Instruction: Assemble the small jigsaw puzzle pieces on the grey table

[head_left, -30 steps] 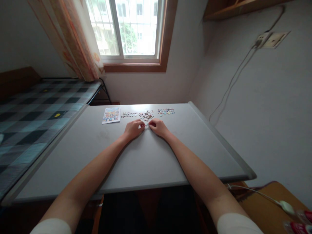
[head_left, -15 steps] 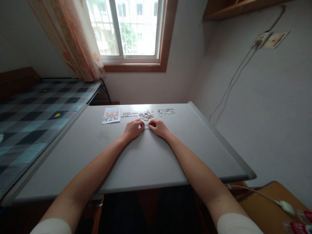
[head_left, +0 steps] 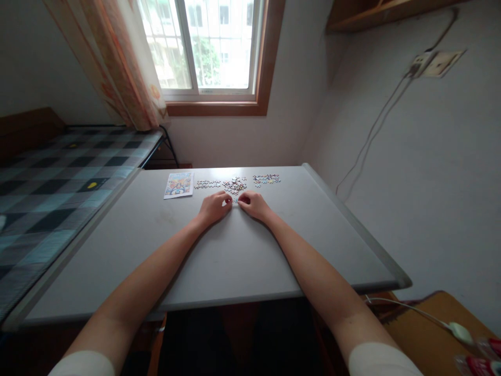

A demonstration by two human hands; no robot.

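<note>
Small puzzle pieces (head_left: 235,200) lie between my two hands on the white table. My left hand (head_left: 215,207) rests on the tabletop, thumb and forefinger pinched at the left side of these pieces. From the other side my right hand (head_left: 253,203) pinches their right edge, its fingers curled. Fingertips cover most of the pieces, so their outline is hard to make out. Just beyond is a loose heap of puzzle pieces (head_left: 235,185). A flatter group of pieces (head_left: 208,184) lies left of the heap, and a colourful group (head_left: 266,179) lies right of it.
A printed picture sheet (head_left: 179,185) lies at the table's far left. The white table (head_left: 235,261) has a raised grey rim on its right side. A bed with a checked cover (head_left: 78,177) stands to the left; a brown stool (head_left: 434,334) is at lower right.
Both hands stay in almost the same place, with only a slight shift of the right fingertips at the pieces. The surrounding piece groups and the picture sheet have not moved.
</note>
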